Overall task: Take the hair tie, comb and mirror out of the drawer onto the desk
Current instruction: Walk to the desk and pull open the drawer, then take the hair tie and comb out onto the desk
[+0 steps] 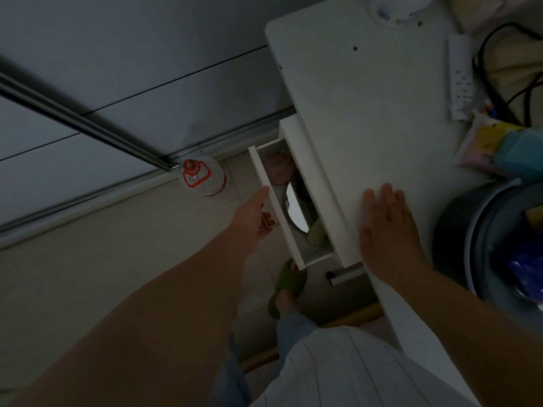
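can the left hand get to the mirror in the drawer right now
Probably yes. The left hand is at the drawer front, which is pulled partly open, and the mirror lies exposed in the gap. The desk edge overhangs it, so the opening is narrow.

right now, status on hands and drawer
Left hand on drawer front, pulling it partly open. Right hand flat on desk, empty. Mirror visible inside; comb, hair tie not made out.

Left hand (254, 218) at frame centre, arm outstretched, fingers curled around something, thumb extended. Right hand (389, 230) lower right, flat, palm down, fingers spread.
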Available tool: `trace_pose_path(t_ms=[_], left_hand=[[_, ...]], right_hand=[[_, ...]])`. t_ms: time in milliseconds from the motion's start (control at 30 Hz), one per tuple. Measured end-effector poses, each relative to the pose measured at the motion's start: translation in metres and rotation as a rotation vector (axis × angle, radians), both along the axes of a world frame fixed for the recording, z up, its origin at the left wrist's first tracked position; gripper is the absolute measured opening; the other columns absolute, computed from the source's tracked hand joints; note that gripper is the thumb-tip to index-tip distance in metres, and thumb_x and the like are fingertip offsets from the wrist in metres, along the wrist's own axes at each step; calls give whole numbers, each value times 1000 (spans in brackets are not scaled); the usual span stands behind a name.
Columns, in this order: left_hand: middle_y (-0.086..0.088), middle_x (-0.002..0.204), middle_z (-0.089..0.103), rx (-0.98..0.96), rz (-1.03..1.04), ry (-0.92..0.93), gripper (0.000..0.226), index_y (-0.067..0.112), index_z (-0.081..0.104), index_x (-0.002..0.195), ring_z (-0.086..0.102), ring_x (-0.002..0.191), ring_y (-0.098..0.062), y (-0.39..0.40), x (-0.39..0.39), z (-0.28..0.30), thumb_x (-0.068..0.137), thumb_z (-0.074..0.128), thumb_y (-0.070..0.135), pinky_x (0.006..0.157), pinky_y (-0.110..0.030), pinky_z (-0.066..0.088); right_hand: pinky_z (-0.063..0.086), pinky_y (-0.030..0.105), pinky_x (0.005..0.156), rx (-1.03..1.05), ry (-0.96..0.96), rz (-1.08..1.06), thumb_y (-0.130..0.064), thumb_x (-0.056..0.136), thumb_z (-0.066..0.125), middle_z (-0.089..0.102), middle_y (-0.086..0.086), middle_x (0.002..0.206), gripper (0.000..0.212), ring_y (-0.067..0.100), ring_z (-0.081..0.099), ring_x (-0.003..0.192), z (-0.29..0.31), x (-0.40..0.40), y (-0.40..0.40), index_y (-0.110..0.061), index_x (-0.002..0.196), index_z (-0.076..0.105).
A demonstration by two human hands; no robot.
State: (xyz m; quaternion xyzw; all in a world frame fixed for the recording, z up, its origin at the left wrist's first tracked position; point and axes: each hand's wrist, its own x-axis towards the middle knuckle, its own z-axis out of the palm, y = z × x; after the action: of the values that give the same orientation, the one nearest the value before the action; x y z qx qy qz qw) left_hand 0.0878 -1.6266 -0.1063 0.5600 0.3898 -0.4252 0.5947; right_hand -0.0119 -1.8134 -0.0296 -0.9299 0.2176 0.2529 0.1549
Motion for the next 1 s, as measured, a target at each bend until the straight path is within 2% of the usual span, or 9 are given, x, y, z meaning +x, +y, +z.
trace_pose_path(t_ms=[133,333,500,633,800,1000], left_hand=[[-4,72,49,29,25,-7,38,13,51,98,50,65,-17,29,-4,-1,82,61,46,67,-28,47],[-5,71,49,54,55,-7,28,16,52,77,49,64,-17,64,-7,-2,83,62,42,69,-30,45],[-4,70,49,51,68,-7,28,17,52,78,49,63,-16,83,-9,-2,83,61,42,70,-29,45],[-5,70,49,64,76,3,28,17,52,77,49,62,-17,95,-9,0,83,62,42,70,-30,46],[-5,72,50,67,57,8,28,16,52,78,51,65,-18,106,-9,-2,83,61,43,67,-31,47],[-5,72,52,66,69,5,28,16,54,78,52,66,-18,108,-9,-4,82,63,42,68,-31,47]], right_hand=[[3,40,121,-23,19,-1,-19,96,39,-5,13,160,65,29,-6,148,0,1,4,-14,151,4],[7,40,122,-58,-42,-94,-9,94,42,4,16,160,64,32,1,148,-4,0,23,-8,150,11],[7,39,121,-60,-98,-159,-6,94,42,9,18,159,60,32,4,147,-9,-4,36,-5,149,16],[4,38,122,-105,-46,-100,-12,95,41,10,17,159,63,30,4,148,-18,-5,36,-4,149,10],[3,36,120,-64,-89,-204,-7,94,43,8,15,159,62,29,3,148,-14,-3,43,-6,149,14],[4,37,120,-87,-82,-230,-5,94,42,8,15,160,62,30,4,148,-15,-1,46,-7,149,14]])
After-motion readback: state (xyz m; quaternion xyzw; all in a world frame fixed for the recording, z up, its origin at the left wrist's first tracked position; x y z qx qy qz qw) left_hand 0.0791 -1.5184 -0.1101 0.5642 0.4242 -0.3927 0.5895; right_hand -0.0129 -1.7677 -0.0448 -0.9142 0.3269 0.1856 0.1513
